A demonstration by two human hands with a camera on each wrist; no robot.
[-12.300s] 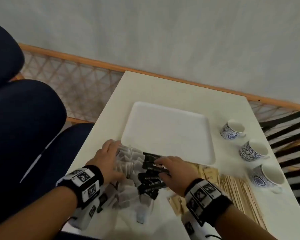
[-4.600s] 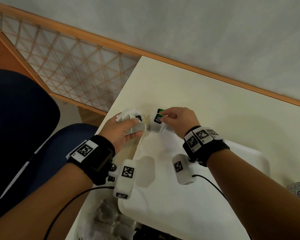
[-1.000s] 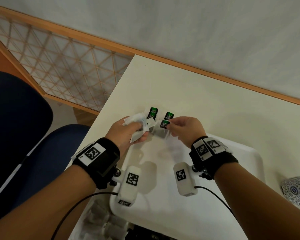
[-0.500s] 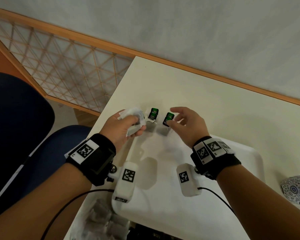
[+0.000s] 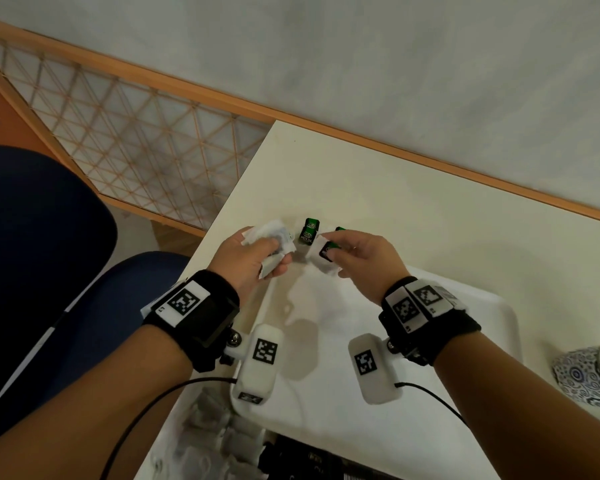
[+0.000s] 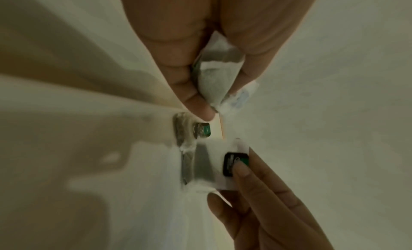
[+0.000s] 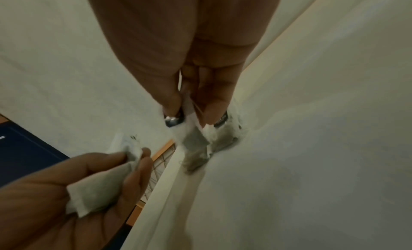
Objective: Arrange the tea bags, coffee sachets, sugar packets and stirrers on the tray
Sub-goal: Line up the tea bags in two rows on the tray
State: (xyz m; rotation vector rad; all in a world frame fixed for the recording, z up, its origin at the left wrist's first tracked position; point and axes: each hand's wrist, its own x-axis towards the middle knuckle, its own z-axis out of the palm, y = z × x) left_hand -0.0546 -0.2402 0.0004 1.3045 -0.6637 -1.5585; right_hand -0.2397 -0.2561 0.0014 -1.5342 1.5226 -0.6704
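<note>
While both hands work at the tray's far left corner, this is how things lie:
Tea bags: white paper pouches with small green-and-black tags; placed tea bags (image 5: 308,233) lie in a row at the far left corner of the tray, tags pointing away from the person.
Tray: white tray (image 5: 361,427), smooth, rounded rim, rectangular; sits on the cream worktop (image 5: 413,202).
Left hand: left hand (image 5: 248,256) grips a crumpled bunch of tea bags (image 5: 274,235); fingers (image 6: 185,88) curled round it, thumb clamped on top; held just above the tray's left rim.
Right hand: right hand (image 5: 362,259) pinches one tea bag (image 5: 321,259) between thumb and forefinger, fingertip on its dark tag; the other fingers loosely bent. This bag is just beside the placed row; cannot tell whether it touches the tray.
Loose pile: more tea bags (image 5: 215,431), soft, whitish, blurred, heaped on the worktop at the tray's near left edge.
Sachets: dark coffee sachets (image 5: 312,460), flat, glossy, partly seen at the tray's near edge.
Cup: blue-and-white patterned cup (image 5: 586,379), ceramic look, on the worktop right of the tray.
Surround: wooden lattice screen (image 5: 136,140) and dark blue chair (image 5: 42,237) to the left.
</note>
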